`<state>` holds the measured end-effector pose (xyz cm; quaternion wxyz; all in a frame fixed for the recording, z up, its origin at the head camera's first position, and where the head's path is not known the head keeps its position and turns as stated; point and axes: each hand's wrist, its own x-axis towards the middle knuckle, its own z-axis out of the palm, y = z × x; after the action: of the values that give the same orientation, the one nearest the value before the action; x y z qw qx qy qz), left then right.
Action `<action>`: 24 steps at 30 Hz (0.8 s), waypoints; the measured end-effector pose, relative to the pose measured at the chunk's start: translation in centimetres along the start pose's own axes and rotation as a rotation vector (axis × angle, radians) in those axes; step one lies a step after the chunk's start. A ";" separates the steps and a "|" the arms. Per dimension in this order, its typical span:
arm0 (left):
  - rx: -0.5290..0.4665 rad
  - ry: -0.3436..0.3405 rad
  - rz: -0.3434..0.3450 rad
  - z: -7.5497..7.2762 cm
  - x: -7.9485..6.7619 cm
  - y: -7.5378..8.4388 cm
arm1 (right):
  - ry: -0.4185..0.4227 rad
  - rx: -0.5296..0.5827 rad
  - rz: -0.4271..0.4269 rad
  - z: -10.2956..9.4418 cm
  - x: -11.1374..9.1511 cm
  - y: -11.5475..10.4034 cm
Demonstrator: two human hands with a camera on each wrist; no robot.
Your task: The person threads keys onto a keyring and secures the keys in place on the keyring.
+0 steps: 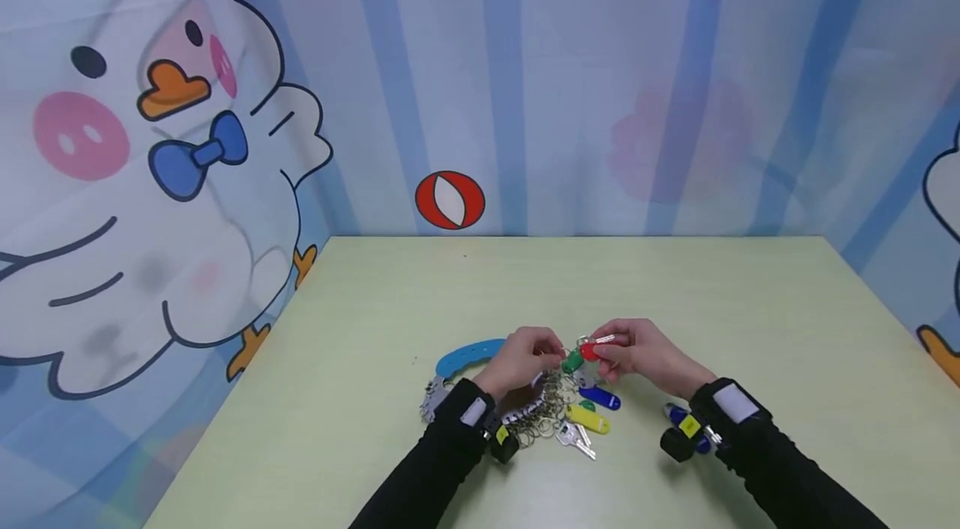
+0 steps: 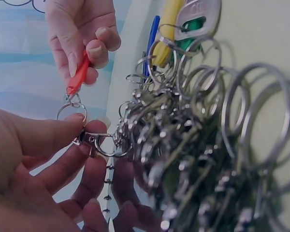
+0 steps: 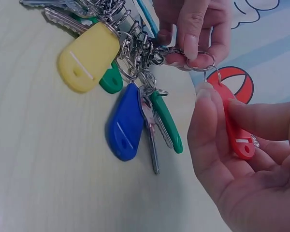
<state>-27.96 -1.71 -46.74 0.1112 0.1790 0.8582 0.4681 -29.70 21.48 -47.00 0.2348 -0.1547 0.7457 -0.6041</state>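
Observation:
Between thumb and fingers, my right hand pinches a red key tag. A split ring joins the tag to a small metal clasp, which my left hand pinches. The clasp links to a dense bunch of metal rings and clips on a large key holder with a blue curved grip. Beside the hands, a blue key tag, a yellow key tag and a green key tag hang from the bunch. Metal keys lie among them.
A separate dark blue object lies on the pale table, partly hidden by the right wrist camera. A blue cartoon backdrop stands behind the table and along its sides.

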 end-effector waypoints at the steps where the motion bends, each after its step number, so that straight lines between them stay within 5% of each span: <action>1: -0.007 -0.002 0.004 0.1 0.1 0.1 | 0.010 0.001 0.000 -0.1 -0.1 0.0; 9: 0.038 -0.017 0.007 0.4 0.2 -0.2 | 0.053 -0.088 0.034 0.1 -1.0 0.0; 18: 0.358 0.000 0.074 -1.4 -1.4 -0.3 | 0.171 -0.726 0.064 -1.1 -3.2 -1.9; 24: 0.439 0.073 0.052 -2.2 -1.2 -0.4 | 0.039 -0.820 0.123 -1.2 -4.9 -1.4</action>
<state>-27.73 -4.09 -45.88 0.0262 0.2040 0.9380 0.2789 -26.27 24.76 -44.65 0.1754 -0.1790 0.9367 -0.2445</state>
